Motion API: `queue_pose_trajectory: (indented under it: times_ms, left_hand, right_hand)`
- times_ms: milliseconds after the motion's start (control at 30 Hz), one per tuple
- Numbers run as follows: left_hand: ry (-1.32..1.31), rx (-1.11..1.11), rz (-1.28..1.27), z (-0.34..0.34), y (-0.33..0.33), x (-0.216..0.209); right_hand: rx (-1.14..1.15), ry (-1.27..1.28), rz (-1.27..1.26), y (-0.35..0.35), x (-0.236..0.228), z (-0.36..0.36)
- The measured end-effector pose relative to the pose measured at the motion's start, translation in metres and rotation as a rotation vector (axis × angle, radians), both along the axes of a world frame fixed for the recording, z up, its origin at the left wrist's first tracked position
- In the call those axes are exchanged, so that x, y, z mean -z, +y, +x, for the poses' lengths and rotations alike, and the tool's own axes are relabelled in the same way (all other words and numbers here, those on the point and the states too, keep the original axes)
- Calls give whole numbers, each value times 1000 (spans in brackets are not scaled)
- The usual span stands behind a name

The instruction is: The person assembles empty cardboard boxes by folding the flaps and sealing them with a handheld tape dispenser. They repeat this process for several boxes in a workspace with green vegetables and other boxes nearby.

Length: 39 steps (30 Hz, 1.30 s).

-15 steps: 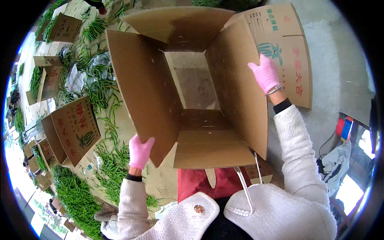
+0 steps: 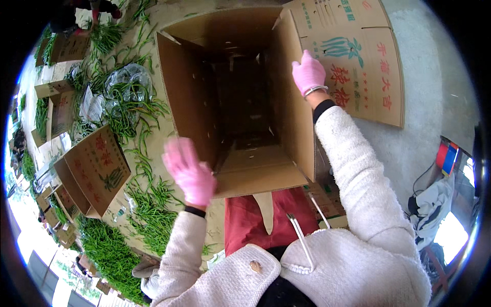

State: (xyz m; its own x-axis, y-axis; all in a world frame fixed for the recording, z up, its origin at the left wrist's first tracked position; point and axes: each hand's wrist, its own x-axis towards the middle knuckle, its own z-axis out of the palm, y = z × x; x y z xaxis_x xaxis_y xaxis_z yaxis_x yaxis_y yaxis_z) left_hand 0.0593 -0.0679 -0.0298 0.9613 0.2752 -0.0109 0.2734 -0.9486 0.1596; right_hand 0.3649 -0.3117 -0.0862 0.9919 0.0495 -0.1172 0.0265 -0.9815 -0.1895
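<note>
A tall brown cardboard box (image 2: 263, 176) stands before me with its top flaps raised and its deep inside in dark shade. My left hand (image 2: 190, 171), in a pink glove, is by the near end of the box's left flap; its fingers look stretched out but are blurred by motion. My right hand (image 2: 309, 75), in a pink glove with a bracelet at the wrist, is at the box's right flap, thumb on the inner side and fingers beyond the edge. The box's bottom is too dark to make out.
Flat printed cartons (image 2: 371, 66) lie stacked at the right. On the left are loose long green peppers (image 2: 107, 250), clear plastic bags (image 2: 128, 82) and an open printed carton (image 2: 97, 171). Another person (image 2: 97, 13) handles peppers at the far left. A grey cloth (image 2: 429, 204) hangs at the right.
Both flaps have come closer together and the box's inside has turned dark, where pale floor showed through before. My right hand moved left with its flap; my left hand moved up and right.
</note>
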Motion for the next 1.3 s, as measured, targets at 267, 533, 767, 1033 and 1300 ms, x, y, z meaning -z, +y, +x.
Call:
queue_pose_trajectory:
  times_ms: [267,533,767,1033,1300]
  left_hand:
    - [350,654,-378,-32,-102,34]
    - [743,407,-631,100,-64,137]
    - [499,340,-278,86,-95,224]
    - [101,222,-298,78,-106,239]
    - [-162,43,-351,96,-94,213]
  right_hand:
    - [-55,-46,66,-2,1,2]
    - [74,-7,-3,-61,0,7]
    - [95,23,-24,-35,-16,6]
    - [-706,-583,182,111,-39,85]
    - [-688,-570,210,123,47,17]
